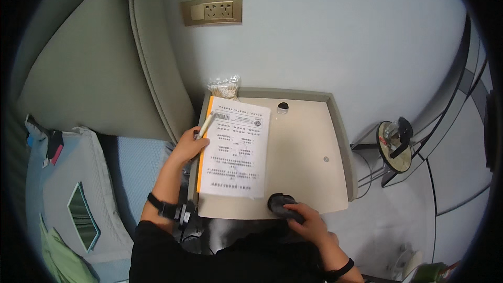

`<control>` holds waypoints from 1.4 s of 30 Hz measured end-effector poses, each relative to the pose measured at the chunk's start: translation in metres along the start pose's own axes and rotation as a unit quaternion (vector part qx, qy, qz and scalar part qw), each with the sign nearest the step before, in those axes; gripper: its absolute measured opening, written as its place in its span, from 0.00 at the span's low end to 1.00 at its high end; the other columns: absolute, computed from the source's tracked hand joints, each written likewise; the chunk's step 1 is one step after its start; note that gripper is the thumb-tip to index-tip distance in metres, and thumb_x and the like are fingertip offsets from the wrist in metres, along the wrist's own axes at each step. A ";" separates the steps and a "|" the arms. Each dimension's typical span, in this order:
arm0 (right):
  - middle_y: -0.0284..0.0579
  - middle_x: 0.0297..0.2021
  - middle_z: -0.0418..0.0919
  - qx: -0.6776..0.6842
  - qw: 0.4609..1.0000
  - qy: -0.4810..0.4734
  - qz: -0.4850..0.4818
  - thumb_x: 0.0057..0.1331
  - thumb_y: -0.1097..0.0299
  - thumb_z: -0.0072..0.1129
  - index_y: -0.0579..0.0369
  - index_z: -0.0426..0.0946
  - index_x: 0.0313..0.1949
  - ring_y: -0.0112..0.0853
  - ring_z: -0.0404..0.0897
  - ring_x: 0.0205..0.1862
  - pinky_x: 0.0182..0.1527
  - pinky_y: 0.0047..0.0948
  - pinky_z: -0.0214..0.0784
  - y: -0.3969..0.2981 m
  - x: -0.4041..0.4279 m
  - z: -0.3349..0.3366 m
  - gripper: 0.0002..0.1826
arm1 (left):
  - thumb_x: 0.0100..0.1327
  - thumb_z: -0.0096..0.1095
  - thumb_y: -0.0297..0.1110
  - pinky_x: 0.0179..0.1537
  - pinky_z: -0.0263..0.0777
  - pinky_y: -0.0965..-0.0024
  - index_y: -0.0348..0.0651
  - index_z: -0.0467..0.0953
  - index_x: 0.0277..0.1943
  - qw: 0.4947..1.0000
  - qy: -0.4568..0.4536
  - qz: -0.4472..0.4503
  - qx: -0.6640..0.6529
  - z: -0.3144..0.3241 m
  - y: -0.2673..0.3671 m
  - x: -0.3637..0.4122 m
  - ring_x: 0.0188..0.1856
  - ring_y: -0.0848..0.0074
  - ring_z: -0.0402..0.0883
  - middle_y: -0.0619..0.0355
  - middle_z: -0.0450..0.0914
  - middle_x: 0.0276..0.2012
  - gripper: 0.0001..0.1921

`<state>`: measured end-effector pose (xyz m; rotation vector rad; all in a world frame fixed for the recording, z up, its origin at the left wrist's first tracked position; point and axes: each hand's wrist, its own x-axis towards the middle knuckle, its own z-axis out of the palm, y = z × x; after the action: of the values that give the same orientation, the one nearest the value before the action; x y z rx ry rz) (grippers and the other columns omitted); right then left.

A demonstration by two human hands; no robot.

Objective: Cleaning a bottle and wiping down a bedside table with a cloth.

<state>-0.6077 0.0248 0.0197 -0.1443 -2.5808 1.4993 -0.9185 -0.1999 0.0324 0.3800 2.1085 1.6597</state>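
My left hand (191,144) holds a pale pen-like stick (205,125) at the left edge of a printed sheet (239,153) with an orange border. The sheet lies on a cream bedside tabletop (302,141) with a raised grey rim. At the front edge of that top, my right hand (308,220) grips a dark grey rounded object (283,206); its exact kind cannot be told. A small clear jar with a black cap (282,107) stands near the back rim, and a small round grey disc (326,159) is at the right.
A clear bag of cotton swabs (224,87) sits at the back left corner. Right of the table is a round-topped stand (393,157) with a clear and black object. A bed with a mirror (83,217) and green cloth (65,257) lies left. A socket plate (212,11) is on the wall.
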 end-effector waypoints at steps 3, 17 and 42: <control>0.45 0.34 0.74 0.019 0.999 0.046 0.001 0.50 0.75 0.54 0.56 0.71 0.43 0.33 0.74 0.37 0.40 0.25 0.64 0.001 -0.006 -0.001 0.17 | 0.48 0.56 0.30 0.36 0.69 0.69 0.30 0.69 0.45 0.977 0.041 0.051 0.201 0.000 -0.008 0.023 0.38 0.66 0.77 0.45 0.76 0.34 0.20; 0.44 0.32 0.73 0.045 0.997 0.064 -0.003 0.51 0.74 0.54 0.56 0.72 0.43 0.31 0.74 0.34 0.38 0.23 0.64 0.009 -0.004 0.000 0.17 | 0.53 0.52 0.31 0.36 0.69 0.58 0.34 0.65 0.45 0.901 0.119 0.105 0.404 0.010 0.004 0.025 0.32 0.55 0.77 0.44 0.77 0.29 0.17; 0.47 0.50 0.67 -0.361 0.913 0.175 -0.079 0.52 0.61 0.53 0.47 0.67 0.51 0.44 0.63 0.52 0.55 0.47 0.50 0.052 0.083 0.009 0.24 | 0.50 0.54 0.29 0.37 0.71 0.65 0.39 0.60 0.56 0.695 0.019 0.063 0.716 0.059 0.030 0.048 0.39 0.63 0.77 0.48 0.71 0.43 0.27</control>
<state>-0.6911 0.0560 -0.0232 -0.2484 -2.6143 0.3588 -0.9328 -0.1203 0.0429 0.8963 2.9936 -0.3513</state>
